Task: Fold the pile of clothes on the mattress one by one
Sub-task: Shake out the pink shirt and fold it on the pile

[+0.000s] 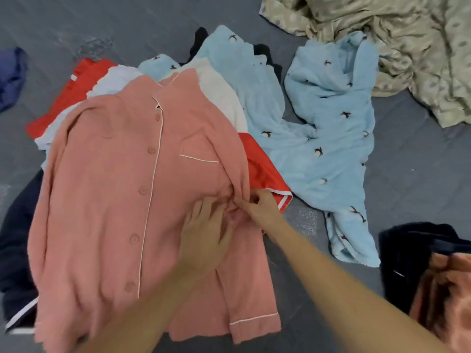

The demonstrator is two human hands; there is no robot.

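A: Which step is the person on?

B: By the look of it, the pink pyjama top [122,200], buttoned and lying face up on the pile on the grey mattress [153,24], is being folded. It fills the frame from about 9 o'clock to the centre. The left hand [204,233] lies flat on it with fingers spread, gripping nothing, just pressing the cloth down.

A: And the other hand?

B: Just to the right, touching the left, the right hand [260,205] pinches a bunched fold where the sleeve meets the body, fingers curled round the fabric.

A: What does the next move call for?

B: Probably drawing that sleeve inward across the front while the flat hand holds the body still, then smoothing the crease.

A: What sits around it?

B: A dark garment [15,245] pokes out at 8 o'clock, a red one [265,174] beneath the top, and a light blue fleece piece [331,138] spreads toward 2 o'clock, with a beige sheet [407,47] at 1 o'clock.

A: Anything unclear?

B: The lower layers of the pile are covered, so their count cannot be told. The dark and orange bundle [433,271] at 4 o'clock is blurred and cut off by the edge.
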